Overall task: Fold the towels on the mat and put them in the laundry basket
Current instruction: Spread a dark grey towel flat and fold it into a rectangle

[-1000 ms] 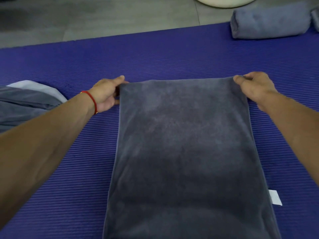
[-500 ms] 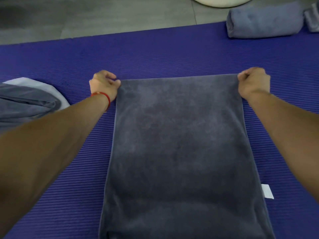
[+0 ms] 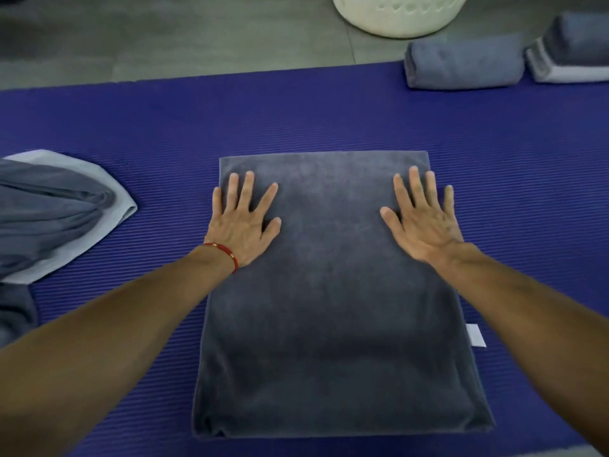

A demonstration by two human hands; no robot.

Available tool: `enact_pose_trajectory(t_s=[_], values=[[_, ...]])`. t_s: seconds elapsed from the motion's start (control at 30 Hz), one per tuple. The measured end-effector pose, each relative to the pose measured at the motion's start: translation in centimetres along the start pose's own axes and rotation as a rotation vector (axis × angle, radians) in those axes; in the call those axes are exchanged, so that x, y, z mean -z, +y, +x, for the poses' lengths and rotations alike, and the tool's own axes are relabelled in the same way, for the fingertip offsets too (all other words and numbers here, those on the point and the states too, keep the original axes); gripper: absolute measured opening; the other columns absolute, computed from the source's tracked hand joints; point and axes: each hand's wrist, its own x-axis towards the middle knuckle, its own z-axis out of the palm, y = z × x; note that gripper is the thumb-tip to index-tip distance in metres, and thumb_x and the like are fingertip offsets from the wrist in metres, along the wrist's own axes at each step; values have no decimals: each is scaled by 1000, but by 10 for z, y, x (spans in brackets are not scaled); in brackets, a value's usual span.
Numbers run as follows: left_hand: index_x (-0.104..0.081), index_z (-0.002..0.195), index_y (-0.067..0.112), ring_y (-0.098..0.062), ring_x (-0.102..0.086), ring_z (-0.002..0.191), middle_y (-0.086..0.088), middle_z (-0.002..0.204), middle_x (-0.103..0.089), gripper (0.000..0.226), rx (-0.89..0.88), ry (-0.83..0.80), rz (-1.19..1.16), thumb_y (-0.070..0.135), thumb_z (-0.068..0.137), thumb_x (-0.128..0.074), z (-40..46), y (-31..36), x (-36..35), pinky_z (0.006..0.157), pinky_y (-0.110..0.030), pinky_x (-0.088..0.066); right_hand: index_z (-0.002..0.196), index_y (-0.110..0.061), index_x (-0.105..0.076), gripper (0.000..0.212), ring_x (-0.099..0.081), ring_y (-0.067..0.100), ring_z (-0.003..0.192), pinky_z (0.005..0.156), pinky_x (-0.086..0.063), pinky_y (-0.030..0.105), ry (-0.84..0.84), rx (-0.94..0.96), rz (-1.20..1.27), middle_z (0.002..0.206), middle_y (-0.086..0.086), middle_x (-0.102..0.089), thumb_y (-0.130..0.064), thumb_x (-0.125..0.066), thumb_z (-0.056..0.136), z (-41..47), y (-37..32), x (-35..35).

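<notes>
A dark grey towel (image 3: 333, 308) lies folded into a flat rectangle in the middle of the purple mat (image 3: 329, 110). My left hand (image 3: 244, 222) presses flat on its far left part, fingers spread. My right hand (image 3: 421, 219) presses flat on its far right part, with the outer fingers over the towel's edge. A small white tag (image 3: 476, 335) sticks out at the towel's right side. The white laundry basket (image 3: 395, 18) stands on the floor beyond the mat, partly cut off at the top.
A crumpled grey towel (image 3: 49, 212) with a pale edge lies on the mat at the left. A folded blue-grey towel (image 3: 461, 62) and another folded towel (image 3: 573, 51) sit at the mat's far right. Grey floor (image 3: 164, 37) lies beyond the mat.
Both hands let go of the towel's far corners and now lie flat on top of it. The view has pulled back and up, showing the basket.
</notes>
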Motion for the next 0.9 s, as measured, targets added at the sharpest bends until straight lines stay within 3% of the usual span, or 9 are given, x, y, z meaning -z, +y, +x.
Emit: enact_pose_trajectory(t_s=[0.13, 0.27, 0.4, 0.5, 0.6, 0.77, 0.9], values=[[-14, 163, 26, -36, 3, 157, -14, 170, -1, 65, -195, 117, 6, 53, 104, -22, -96, 31, -13, 120, -67, -11, 165, -22, -2, 73, 9, 28, 158, 125, -4, 60, 33, 198, -2, 172, 6, 9, -59, -11, 103, -98, -20, -30], [-11, 163, 30, -33, 1, 157, -9, 171, -1, 64, -188, 53, -24, 52, 105, -25, -194, 41, -57, 122, -63, -14, 165, -18, -3, 72, 4, 27, 159, 127, -9, 56, 39, 152, -19, 172, 6, 4, -56, -14, 104, -183, -4, -69], [-13, 163, 28, -32, 0, 157, -9, 171, -2, 64, -176, 26, -34, 50, 104, -26, -199, 38, -52, 120, -66, -14, 165, -17, -5, 72, 3, 24, 159, 126, -12, 58, 31, 102, -52, 173, 6, 0, -56, -11, 105, -223, 25, -72], [-16, 163, 25, -30, -4, 158, -8, 171, -4, 63, -365, 88, 12, 47, 105, -32, -211, 40, -43, 118, -69, -15, 164, -19, -12, 68, -2, 26, 159, 125, -12, 61, 35, 198, -120, 172, 7, -7, -53, -17, 105, -239, 28, -65], [-16, 163, 27, -27, -4, 158, -2, 171, -5, 65, -552, 82, 8, 45, 104, -39, -236, 52, -44, 120, -68, -13, 164, -22, -18, 65, -7, 27, 159, 124, -13, 62, 63, 408, -140, 172, 5, -12, -48, -30, 105, -256, 7, -63], [-20, 162, 17, -25, -7, 158, -4, 171, -11, 74, -561, 11, -24, 48, 100, -43, -241, 71, -52, 120, -62, -22, 165, -21, -14, 66, -2, 21, 159, 125, -12, 59, 18, 513, -8, 172, -3, -8, -49, -30, 107, -263, -57, -72], [-19, 162, 18, -25, -7, 158, -4, 171, -10, 83, -612, 0, -16, 63, 97, -43, -236, 65, -53, 122, -61, -18, 165, -20, -8, 79, 1, 19, 159, 126, -13, 55, -17, 536, 4, 173, 0, -3, -62, -33, 103, -262, -53, -74]])
